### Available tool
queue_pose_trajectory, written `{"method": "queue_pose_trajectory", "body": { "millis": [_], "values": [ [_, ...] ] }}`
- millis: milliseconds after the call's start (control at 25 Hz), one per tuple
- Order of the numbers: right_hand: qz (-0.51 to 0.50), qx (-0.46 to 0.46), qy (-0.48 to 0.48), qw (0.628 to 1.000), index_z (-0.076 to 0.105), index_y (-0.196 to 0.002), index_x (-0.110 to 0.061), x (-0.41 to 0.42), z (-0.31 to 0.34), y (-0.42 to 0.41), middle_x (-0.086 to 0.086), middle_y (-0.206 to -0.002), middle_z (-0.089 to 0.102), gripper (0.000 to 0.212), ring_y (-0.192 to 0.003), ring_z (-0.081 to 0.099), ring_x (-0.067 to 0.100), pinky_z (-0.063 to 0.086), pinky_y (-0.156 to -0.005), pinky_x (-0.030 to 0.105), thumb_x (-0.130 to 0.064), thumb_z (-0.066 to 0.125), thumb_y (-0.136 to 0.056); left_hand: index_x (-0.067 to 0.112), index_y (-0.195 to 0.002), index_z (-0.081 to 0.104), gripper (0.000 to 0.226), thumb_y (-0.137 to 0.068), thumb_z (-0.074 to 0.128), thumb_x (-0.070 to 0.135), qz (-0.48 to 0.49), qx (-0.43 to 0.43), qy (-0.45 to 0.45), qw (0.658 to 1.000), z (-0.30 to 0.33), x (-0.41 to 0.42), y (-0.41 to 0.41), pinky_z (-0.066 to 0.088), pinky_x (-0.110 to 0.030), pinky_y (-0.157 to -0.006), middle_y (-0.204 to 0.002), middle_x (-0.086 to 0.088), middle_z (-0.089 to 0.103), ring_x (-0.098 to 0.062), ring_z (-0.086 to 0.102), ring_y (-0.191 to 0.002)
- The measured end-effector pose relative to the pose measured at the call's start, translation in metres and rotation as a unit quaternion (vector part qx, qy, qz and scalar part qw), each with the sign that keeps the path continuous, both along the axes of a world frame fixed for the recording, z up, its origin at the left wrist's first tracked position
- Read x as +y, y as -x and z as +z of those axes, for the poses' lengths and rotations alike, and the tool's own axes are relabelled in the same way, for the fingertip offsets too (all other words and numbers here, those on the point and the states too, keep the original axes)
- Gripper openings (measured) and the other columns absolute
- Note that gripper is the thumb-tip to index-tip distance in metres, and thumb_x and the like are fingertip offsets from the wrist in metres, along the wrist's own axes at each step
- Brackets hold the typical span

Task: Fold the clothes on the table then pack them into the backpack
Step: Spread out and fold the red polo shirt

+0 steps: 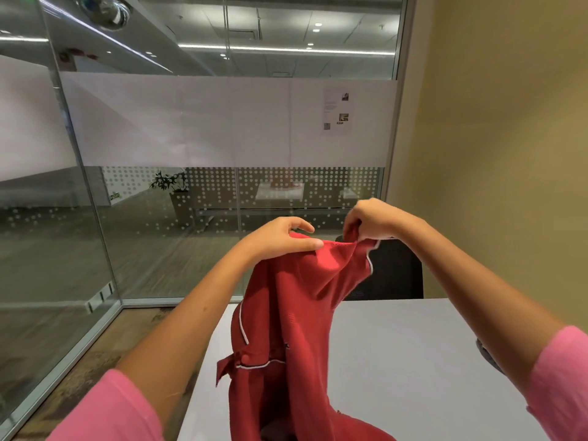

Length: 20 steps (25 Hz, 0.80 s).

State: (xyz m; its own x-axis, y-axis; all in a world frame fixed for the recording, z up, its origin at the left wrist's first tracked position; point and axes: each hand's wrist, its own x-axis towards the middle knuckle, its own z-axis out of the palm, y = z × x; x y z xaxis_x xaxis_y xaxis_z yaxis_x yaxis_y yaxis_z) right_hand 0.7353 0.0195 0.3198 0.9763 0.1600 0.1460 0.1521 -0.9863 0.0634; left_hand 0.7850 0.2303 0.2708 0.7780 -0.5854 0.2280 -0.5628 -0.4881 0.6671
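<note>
Your left hand [280, 238] and right hand [370, 219] both pinch the top edge of the red shirt [292, 316], which hangs above the table [413, 361]. Move your hands apart to the corners, so it hangs flat before you lay it down.

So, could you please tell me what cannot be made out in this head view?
- Backpack: not in view.
- Red garment: its lower part is cut off by the bottom edge.
- Left hand and right hand: fingertips partly hidden in the cloth.
- Grey thing: mostly hidden by the right arm.
- Black chair: mostly behind the table.
</note>
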Motion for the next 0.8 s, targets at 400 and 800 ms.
{"method": "queue_pose_trajectory", "body": {
  "millis": [400,800],
  "values": [
    [0.110,-0.182,-0.286,0.934,0.068,-0.108,-0.014,0.030,-0.017,-0.004,0.002,-0.100,0.069,0.027,-0.091,0.062,0.016,0.050,-0.081,0.029,-0.007,0.066,-0.081,0.018,-0.093,0.075,0.023,-0.080,0.073,0.036,-0.005,0.102,0.123,0.987,-0.008,-0.009,0.001,0.050,-0.042,-0.095,-0.096,-0.009,0.074,-0.025,0.070,-0.092],
    [0.049,0.232,-0.598,0.766,0.059,-0.126,-0.028,0.002,-0.162,0.003,-0.009,-0.124,0.064,0.045,-0.122,0.054,0.014,0.034,-0.105,0.045,-0.052,0.058,-0.087,0.013,-0.087,0.069,0.006,-0.087,0.066,0.019,-0.027,0.242,0.295,0.924,-0.004,0.006,-0.003,0.055,-0.022,-0.070,-0.079,0.000,0.072,-0.010,0.066,-0.068]
  ]
}}
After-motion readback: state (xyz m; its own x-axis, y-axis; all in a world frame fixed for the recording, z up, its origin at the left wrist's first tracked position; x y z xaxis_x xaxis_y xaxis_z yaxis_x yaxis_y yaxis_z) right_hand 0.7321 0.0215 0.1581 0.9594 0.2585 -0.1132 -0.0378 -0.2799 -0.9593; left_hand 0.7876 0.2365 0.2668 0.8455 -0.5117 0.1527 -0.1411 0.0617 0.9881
